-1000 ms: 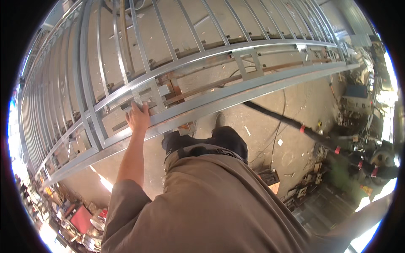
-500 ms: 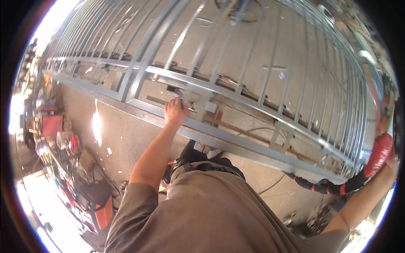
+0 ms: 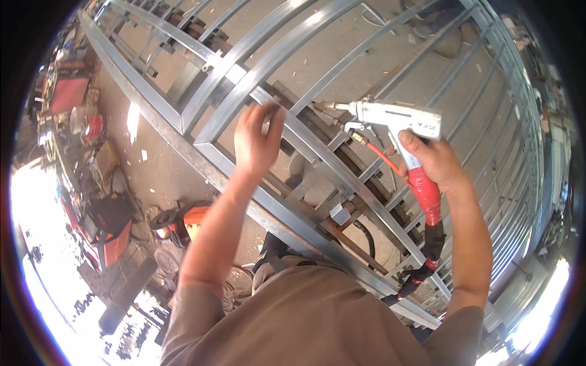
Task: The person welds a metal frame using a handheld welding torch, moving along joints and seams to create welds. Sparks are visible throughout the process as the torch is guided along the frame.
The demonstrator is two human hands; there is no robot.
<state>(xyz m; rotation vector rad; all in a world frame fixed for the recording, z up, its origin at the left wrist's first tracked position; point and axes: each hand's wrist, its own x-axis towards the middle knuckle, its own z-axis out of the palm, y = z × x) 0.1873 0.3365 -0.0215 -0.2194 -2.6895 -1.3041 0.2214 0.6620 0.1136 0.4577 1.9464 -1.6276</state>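
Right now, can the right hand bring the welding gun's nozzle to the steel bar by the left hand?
Probably yes: the right hand holds the welding gun, its nozzle aimed at the steel bar near the left hand; nothing lies between.

Floor: bare grey concrete floor (image 3: 155,168), dusty and scattered with small scraps.
Light: hard sunlight, a bright patch (image 3: 132,120) on the concrete, glare at the lower left.
Left edge: cluttered red metal boxes (image 3: 68,93).
Lower left: orange and black machine (image 3: 110,226).

Welding gun (image 3: 397,119) grip hidden inside fist
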